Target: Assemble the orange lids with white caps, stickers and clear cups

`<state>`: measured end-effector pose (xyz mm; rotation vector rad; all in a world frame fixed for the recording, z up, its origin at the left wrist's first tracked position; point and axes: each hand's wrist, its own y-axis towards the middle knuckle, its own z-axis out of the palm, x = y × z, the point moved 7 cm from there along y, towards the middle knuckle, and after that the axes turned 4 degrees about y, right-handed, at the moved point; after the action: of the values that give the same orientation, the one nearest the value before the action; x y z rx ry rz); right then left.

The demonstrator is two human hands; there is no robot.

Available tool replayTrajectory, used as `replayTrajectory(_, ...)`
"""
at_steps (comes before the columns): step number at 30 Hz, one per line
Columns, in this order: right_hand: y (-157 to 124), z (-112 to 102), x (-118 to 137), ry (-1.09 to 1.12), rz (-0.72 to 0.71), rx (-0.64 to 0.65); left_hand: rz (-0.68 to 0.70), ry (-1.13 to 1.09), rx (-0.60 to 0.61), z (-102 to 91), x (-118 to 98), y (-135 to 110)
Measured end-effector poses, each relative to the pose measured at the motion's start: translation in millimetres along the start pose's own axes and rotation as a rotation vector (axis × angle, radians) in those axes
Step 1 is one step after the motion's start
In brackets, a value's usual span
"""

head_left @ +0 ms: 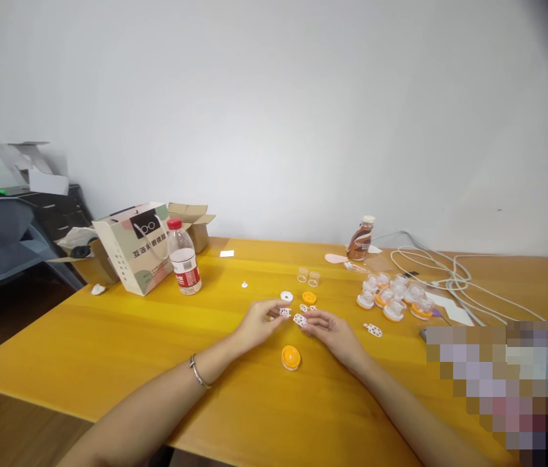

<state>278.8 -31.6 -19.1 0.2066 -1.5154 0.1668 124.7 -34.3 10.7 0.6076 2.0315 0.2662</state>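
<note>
My left hand (260, 324) pinches a small white openwork plastic piece (285, 312). A similar white openwork piece (299, 320) is between the fingers of my right hand (331, 332). The two pieces are close together but apart. Nearer to me lies an orange round part with a white rim (290, 357). Just beyond my hands are a white ring (286, 296), an orange ring (309, 298) and small white pieces (305, 308). Two clear cups (313, 279) stand farther back. Another white openwork piece (375, 330) lies right of my right hand.
Several clear-and-orange assemblies (394, 298) cluster at right, by white cables (453, 275). A brown bottle (360, 239) stands near the wall. At left are a red-capped water bottle (185, 259), a paper bag (132, 250) and cardboard boxes (198, 227). A tiny white part (244, 284) lies mid-table.
</note>
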Motion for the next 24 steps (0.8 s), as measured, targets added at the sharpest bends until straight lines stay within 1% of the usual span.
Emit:
replayTrajectory(5,-1.1,5.6,-1.7,0.015,0.037,0.058,0.220,0.192,0.103,2.1,-25.8,-5.8)
replayTrajectory(8,-2.1,10.4,-1.0,0.006,0.023,0.120,0.309,0.291,0.116,4.2,-33.1,-7.1)
replayTrajectory(14,-4.4,11.6,2.3,-0.023,0.002,0.133,0.321,0.409,0.161,7.8,-33.4,-7.9)
replayTrajectory(20,-7.6,14.4,8.8,0.011,-0.012,0.135,0.358,0.486,0.148,9.6,-35.0,-11.1)
replayTrajectory(24,-9.5,15.9,11.1,0.031,0.015,0.137,0.404,0.491,0.119,11.2,-36.4,-13.8)
